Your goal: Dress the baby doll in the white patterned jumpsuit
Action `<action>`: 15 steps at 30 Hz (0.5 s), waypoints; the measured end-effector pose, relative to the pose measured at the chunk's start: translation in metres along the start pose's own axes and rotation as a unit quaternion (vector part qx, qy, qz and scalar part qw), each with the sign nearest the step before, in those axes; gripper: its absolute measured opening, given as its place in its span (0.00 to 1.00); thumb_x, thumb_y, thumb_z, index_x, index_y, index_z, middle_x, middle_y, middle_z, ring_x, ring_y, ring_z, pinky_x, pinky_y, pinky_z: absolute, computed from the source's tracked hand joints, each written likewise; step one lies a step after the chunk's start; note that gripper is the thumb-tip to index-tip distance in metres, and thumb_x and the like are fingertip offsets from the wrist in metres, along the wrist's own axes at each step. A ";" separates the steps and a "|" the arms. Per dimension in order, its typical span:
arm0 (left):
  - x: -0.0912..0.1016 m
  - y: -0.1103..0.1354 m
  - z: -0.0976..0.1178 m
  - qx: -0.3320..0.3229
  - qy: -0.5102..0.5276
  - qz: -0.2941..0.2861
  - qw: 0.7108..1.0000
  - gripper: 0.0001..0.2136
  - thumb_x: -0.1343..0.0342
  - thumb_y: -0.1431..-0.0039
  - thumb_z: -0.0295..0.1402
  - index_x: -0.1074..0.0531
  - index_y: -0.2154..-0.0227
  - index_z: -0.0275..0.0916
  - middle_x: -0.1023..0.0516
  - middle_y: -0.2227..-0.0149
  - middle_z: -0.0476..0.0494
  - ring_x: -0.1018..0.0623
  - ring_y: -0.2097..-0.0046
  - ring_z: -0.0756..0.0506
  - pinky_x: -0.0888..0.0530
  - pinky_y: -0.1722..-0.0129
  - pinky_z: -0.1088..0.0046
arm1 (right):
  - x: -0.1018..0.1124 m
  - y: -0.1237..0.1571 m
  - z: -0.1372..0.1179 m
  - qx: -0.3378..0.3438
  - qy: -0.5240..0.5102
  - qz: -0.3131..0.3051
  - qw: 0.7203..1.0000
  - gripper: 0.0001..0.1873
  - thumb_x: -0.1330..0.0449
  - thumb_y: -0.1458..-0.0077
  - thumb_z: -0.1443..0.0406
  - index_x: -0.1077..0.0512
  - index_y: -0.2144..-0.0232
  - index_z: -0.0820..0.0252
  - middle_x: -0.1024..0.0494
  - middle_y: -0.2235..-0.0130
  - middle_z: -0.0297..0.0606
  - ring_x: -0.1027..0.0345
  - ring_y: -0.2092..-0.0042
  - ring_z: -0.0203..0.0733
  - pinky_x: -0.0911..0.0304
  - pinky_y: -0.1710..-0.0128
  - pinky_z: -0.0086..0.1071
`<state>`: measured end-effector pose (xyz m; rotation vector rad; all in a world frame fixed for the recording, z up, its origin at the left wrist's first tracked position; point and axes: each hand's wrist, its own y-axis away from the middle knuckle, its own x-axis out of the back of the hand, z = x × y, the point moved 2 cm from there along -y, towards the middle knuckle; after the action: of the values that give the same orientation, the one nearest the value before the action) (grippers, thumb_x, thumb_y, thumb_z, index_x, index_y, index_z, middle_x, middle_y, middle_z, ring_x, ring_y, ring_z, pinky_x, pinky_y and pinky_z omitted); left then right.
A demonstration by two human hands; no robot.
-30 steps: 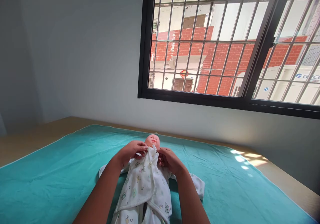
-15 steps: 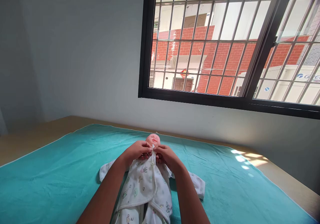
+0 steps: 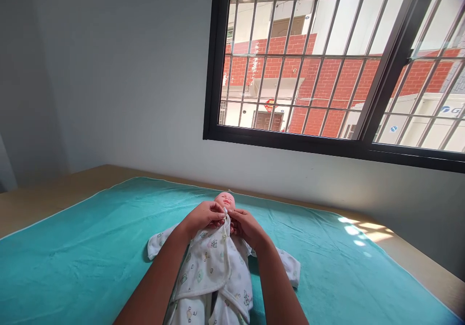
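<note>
A baby doll (image 3: 225, 200) lies on its back on a turquoise sheet (image 3: 90, 247), its head toward the window wall. It wears a white printed baby jacket (image 3: 207, 262) with sleeves spread to both sides, over matching trousers (image 3: 189, 313). At the jacket's neckline, just below the doll's chin, my left hand (image 3: 205, 218) pinches the cloth edge. My right hand (image 3: 247, 225) pinches the same collar from the other side, fingertips almost meeting the left ones. The fastening between the fingertips is mostly hidden.
The sheet covers a wooden surface (image 3: 47, 187) that shows along its edges. Behind it stands a grey-white wall (image 3: 127, 97) with a black-framed, barred window (image 3: 290, 138). Sunlight patches fall on the right back edge.
The view has shifted slightly, so everything sits a little farther right. Both hands stay at the jacket's collar, with only small finger movements.
</note>
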<state>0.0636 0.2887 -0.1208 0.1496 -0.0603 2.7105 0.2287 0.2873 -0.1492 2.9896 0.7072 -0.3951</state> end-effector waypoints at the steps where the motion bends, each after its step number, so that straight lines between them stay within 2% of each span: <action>1: 0.000 0.000 0.000 -0.002 0.001 -0.001 1.000 0.10 0.38 0.54 0.37 0.29 0.73 0.36 0.26 0.77 0.50 0.29 0.73 0.52 0.37 0.73 0.78 | 0.000 0.000 0.001 -0.001 -0.005 -0.001 1.000 0.18 0.34 0.49 0.53 0.25 0.69 0.66 0.26 0.73 0.36 0.39 0.76 0.27 0.42 0.76 0.22; 15: 0.000 0.000 -0.001 0.012 -0.001 -0.009 1.000 0.14 0.35 0.56 0.38 0.30 0.71 0.36 0.26 0.77 0.50 0.28 0.72 0.51 0.35 0.72 0.77 | 0.000 0.006 -0.001 -0.008 0.021 -0.002 1.000 0.16 0.29 0.55 0.60 0.26 0.66 0.65 0.28 0.72 0.33 0.38 0.74 0.27 0.41 0.73 0.22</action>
<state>0.0636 0.2889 -0.1219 0.1592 -0.0270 2.6934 0.2322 0.2823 -0.1480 2.9909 0.7167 -0.3255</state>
